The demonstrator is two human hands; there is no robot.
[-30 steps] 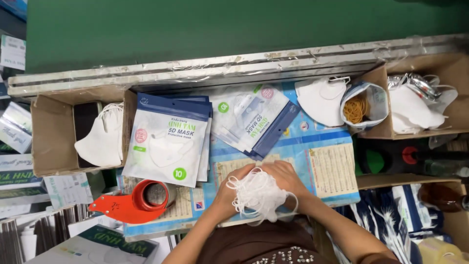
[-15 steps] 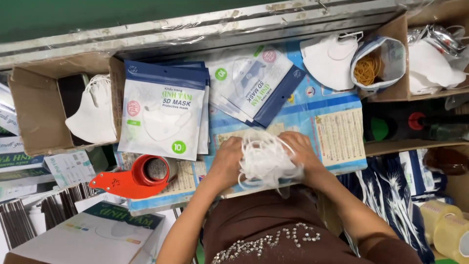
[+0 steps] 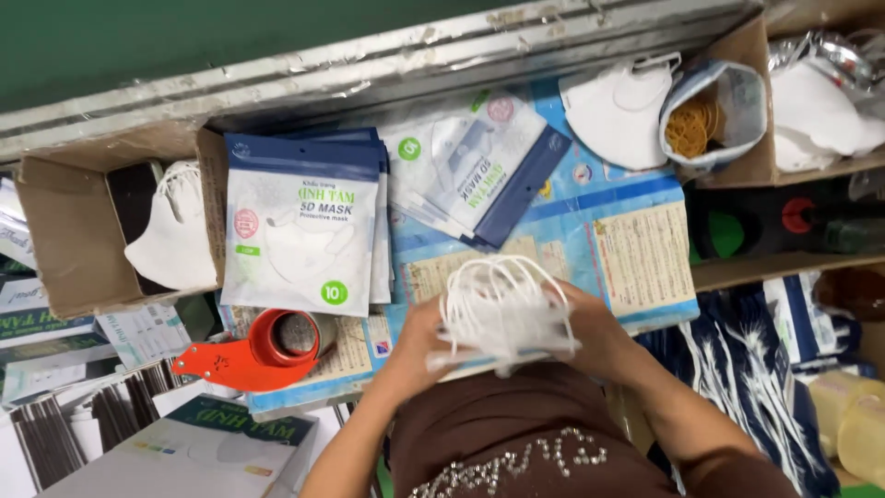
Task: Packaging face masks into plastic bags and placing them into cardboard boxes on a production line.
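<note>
The person held a bunch of white face masks [image 3: 502,309] between both hands, just above the blue printed sheet on the surface [image 3: 636,240]; the left hand [image 3: 415,346] was curled shut around one side of the bunch and the right hand [image 3: 599,337] was closed on the other side. It looked like the step was squaring the masks into a neat pile. I think the next move would need an open packet from the stack of flat mask packets [image 3: 304,231] near the left hand, beside the orange tape roller [image 3: 258,350].
</note>
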